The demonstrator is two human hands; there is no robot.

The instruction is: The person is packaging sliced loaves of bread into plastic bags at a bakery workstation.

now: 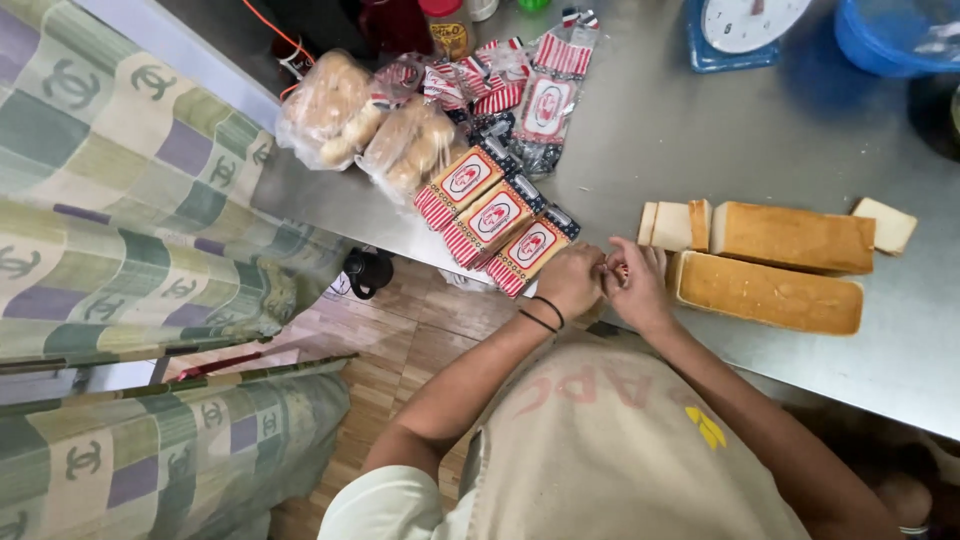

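Steel counter, surrounding items only.
Far left: two clear bags of buns (365, 125), with a heap of empty red-and-white striped bags (520, 85) just to their right. Far right: a blue-based dial scale (742, 30) and a blue basin (895, 35) (both cut off by the frame edge). Checked green-and-lilac cloth (120, 200) hangs left, over wooden floor (410, 340).

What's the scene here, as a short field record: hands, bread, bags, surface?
left hand: closed, at the table edge, against the right hand; contents unclear
right hand: closed, beside the lower loaf
bread loaves: two long loaves, with cut slices at their left end
red-striped bags: fanned row, left of the hands
bun bags: clear, behind the row
table: bare metal
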